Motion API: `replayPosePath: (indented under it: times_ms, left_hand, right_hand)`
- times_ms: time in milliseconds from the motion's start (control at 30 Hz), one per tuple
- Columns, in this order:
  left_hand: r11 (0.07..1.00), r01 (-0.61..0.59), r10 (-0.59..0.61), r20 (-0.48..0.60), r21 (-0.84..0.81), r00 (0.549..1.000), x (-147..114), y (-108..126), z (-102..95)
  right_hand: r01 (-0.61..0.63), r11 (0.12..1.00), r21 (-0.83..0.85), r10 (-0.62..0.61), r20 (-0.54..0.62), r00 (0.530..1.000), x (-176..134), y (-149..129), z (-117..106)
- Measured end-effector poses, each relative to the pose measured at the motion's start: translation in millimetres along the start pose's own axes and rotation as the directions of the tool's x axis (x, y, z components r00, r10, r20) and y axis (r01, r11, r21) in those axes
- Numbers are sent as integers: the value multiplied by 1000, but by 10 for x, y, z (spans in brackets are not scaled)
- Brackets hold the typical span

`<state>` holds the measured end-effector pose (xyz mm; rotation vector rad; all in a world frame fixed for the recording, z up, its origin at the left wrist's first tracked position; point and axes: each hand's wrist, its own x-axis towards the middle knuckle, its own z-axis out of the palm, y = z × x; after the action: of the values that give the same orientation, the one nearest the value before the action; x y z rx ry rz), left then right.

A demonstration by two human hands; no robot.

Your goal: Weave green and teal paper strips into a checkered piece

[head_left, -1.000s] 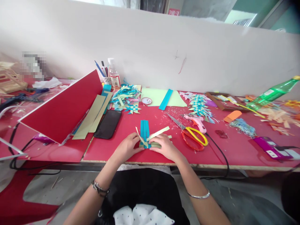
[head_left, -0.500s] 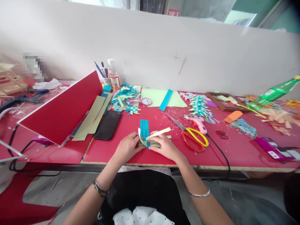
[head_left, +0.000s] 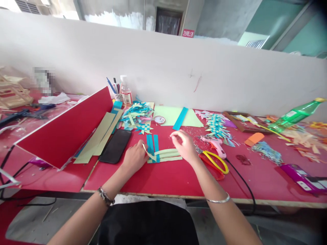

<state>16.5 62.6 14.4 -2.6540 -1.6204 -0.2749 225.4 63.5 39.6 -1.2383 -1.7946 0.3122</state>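
Observation:
My left hand [head_left: 136, 154] lies at the left side of a small weave of paper strips, its fingers closed on their ends. A short pale strip end curls up beside its fingertips. The weave has blue strips [head_left: 156, 143] running away from me, spread apart at the far end. Pale green strips [head_left: 168, 153] cross them and stretch right. My right hand [head_left: 184, 146] is raised just above the right ends of the pale strips, fingers loosely curved and apart, with nothing visible in them. Its palm side is partly hidden.
Right of my hands lie scissors [head_left: 216, 162] and a pink glue gun [head_left: 214, 143] with a black cord. A black phone [head_left: 115, 146] lies left, by a propped red board [head_left: 68, 126]. Behind are a heap of paper scraps [head_left: 136, 114], a woven piece [head_left: 217, 124] and a green bottle [head_left: 297, 114].
My right hand has let go of the pale strips and lifted up and away. The raised pale strip now lies across to the right. The blue strips have spread apart. The view has tilted up.

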Motion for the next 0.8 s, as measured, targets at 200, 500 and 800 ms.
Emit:
replayPosePath:
  times_ms: [200,500,800]
  left_hand:
    - [992,75,-105,-353,-97,930,-58,182,-334]
    - [846,-525,496,-229,-89,838,246,1029,-45]
    - [848,-482,442,-209,-220,872,63,1190,-162]
  right_hand:
    - [-225,967,118,219,62,974,312,119,410]
    - [-307,950,50,309,-44,950,352,291,573]
    - [-319,946,-50,317,-51,947,380,222,501]
